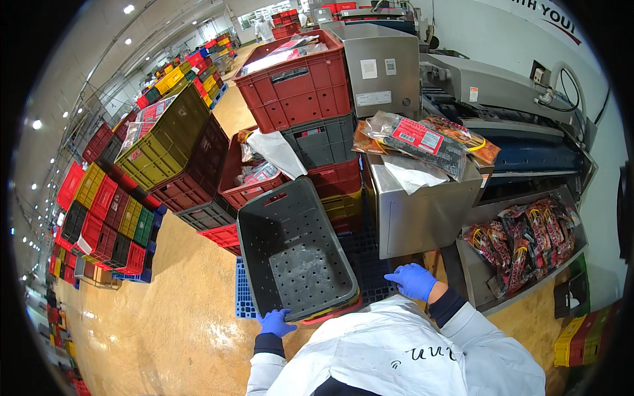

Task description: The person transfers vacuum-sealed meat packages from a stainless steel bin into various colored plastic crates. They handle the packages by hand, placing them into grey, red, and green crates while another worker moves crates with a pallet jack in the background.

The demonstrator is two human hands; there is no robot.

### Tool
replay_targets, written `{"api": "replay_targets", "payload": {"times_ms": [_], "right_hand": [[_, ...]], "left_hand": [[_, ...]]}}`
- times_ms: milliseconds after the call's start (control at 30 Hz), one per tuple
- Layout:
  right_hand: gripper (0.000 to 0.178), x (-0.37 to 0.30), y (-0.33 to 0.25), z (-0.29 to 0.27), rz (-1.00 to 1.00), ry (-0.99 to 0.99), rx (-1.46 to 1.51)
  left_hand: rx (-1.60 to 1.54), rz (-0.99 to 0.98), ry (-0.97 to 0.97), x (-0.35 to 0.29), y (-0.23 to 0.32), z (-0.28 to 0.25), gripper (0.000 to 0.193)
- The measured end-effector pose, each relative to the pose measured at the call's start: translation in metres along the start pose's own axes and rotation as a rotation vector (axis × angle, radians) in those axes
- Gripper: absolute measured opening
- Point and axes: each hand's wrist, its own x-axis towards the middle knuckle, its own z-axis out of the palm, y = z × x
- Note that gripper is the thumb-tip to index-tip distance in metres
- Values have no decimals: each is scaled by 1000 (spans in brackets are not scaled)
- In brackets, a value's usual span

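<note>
A black perforated plastic crate (290, 247), with nothing in it, stands in front of me on top of other stacked crates. At its near left corner, my blue-gloved left hand (276, 323) has its fingers on the rim, the thumb side hidden. My blue-gloved right hand (411, 282) is apart from the crate on its right, fingers loosely stretched toward it and holding nothing. Beyond the right hand stands a steel cabinet (416, 228), with several sealed food packs (432, 142) and a white sheet (413, 173) on its top.
At the right, a steel tray (489, 294) holds many packs below a conveyor machine (522, 142). Tall stacks of crates, one topped by a red crate (297, 96) and another by an olive crate (165, 142), rise ahead and left. A blue pallet (244, 290) lies beneath the black crate.
</note>
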Motion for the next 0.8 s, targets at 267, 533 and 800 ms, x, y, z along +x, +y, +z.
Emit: {"api": "replay_targets", "payload": {"times_ms": [267, 533, 800], "right_hand": [[44, 0, -3, 7, 15, -34, 11], [44, 4, -9, 6, 18, -36, 5], [46, 6, -11, 9, 44, -123, -5]], "left_hand": [[28, 10, 14, -2, 0, -2, 72], [-5, 26, 34, -2, -1, -1, 71], [-2, 24, 35, -4, 0, -2, 71]]}}
